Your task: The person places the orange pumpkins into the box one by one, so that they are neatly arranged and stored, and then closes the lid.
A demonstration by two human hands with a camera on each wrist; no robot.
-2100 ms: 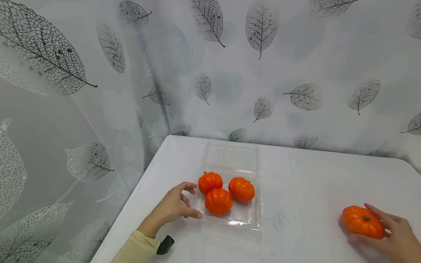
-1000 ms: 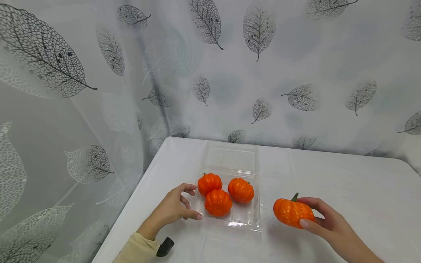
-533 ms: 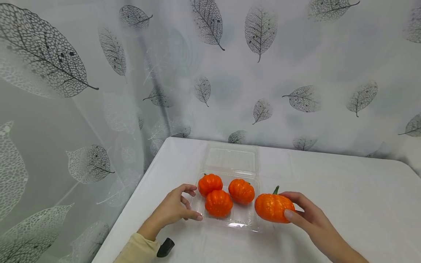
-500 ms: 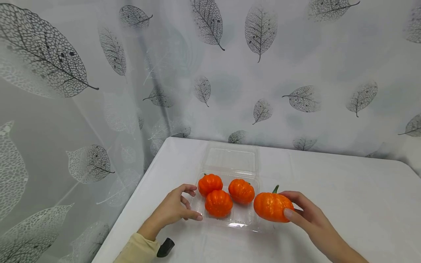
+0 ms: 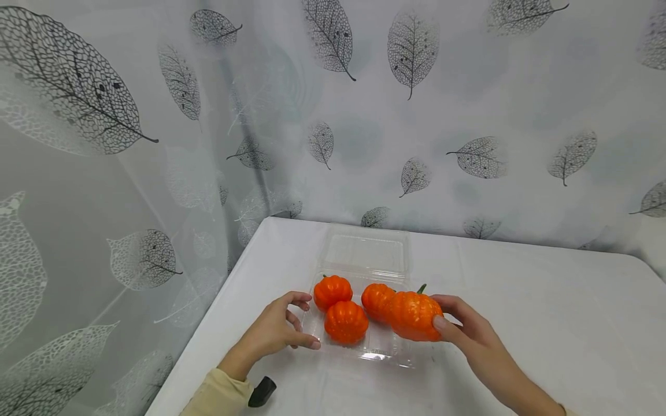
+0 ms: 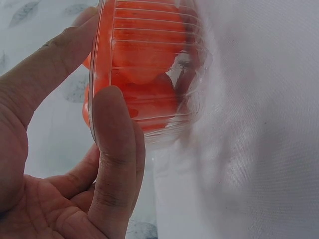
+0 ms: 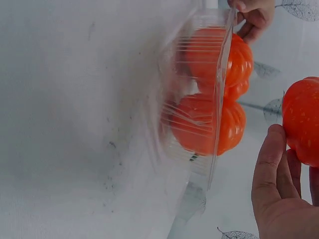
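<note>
My right hand (image 5: pixel 470 330) grips a small orange pumpkin (image 5: pixel 415 316) with a green stem, thumb on the near side. It is held raised over the right side of a clear plastic clamshell box (image 5: pixel 385 348), overlapping one of the pumpkins in the head view. Inside the box lie three more: a back-left pumpkin (image 5: pixel 332 292), a front pumpkin (image 5: pixel 346 322) and a right pumpkin (image 5: pixel 376 299). My left hand (image 5: pixel 276 326) rests with loosely spread fingers at the box's left edge. In the left wrist view, its fingertips (image 6: pixel 110 102) lie against the ribbed side wall.
The box's clear lid (image 5: pixel 366 249) lies folded back behind it. A black object (image 5: pixel 262 392) is on the white-covered table (image 5: pixel 525 289) by the left sleeve. A leaf-patterned curtain (image 5: pixel 359 144) hangs behind and on the left.
The right hand has lifted the pumpkin from the table's right side and carried it left to over the box's right part. The left hand has stayed in place.
</note>
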